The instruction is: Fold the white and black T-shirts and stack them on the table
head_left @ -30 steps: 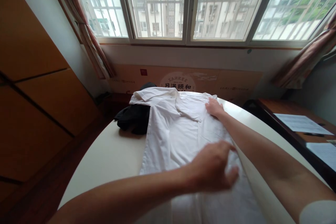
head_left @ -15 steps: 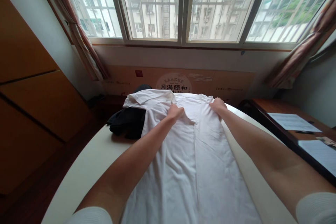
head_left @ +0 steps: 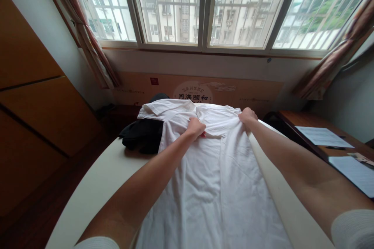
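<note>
A white T-shirt [head_left: 201, 186] lies lengthwise over the white table [head_left: 96, 194], its collar end away from me. Near the collar, my left hand [head_left: 196, 127] is closed on the fabric, with a small red bit showing under its fingers. My right hand [head_left: 248, 116] pinches the shirt at its far right corner, by the shoulder. Between the two hands the cloth is drawn into folds. The left sleeve [head_left: 154, 109] spreads flat and partly covers some dark folded cloth [head_left: 143, 136].
To the right stands a brown desk [head_left: 309, 118] with paper sheets [head_left: 324, 137] and a pen on it. A printed cardboard panel [head_left: 222, 89] leans below the barred window. Wooden cabinets [head_left: 32, 124] line the left side.
My right hand has moved slightly right, taking the shirt's corner with it. The left hand has turned a little, and the fold between the hands has shifted right.
</note>
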